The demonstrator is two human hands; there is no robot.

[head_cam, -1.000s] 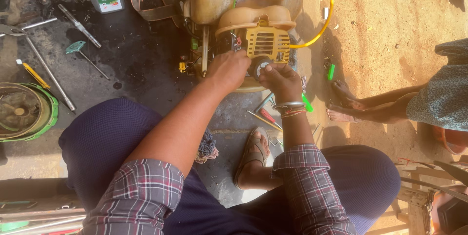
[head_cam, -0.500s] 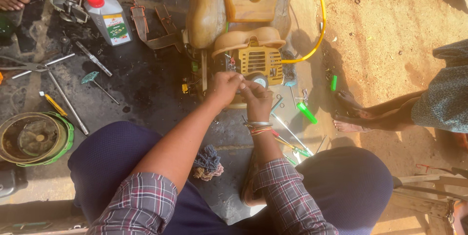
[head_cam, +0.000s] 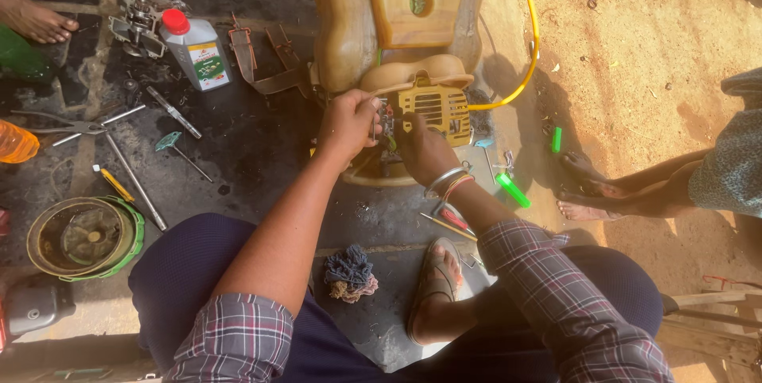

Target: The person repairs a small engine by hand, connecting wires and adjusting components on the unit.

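Both hands (head_cam: 347,123) (head_cam: 423,149) apparently grip the engine (head_cam: 432,109), tank end pointing away.

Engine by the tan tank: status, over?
Left hand and right hand both on small engine. Grip hidden. Rag and tools lie clear.

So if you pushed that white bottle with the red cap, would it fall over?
Probably it could tip: the white bottle looks tall and narrow and seems to stand upright on the dark floor. It looks like plastic, so likely light unless full. Its flat sides suggest it would slide or flop over, not roll. Neither hand touches it.
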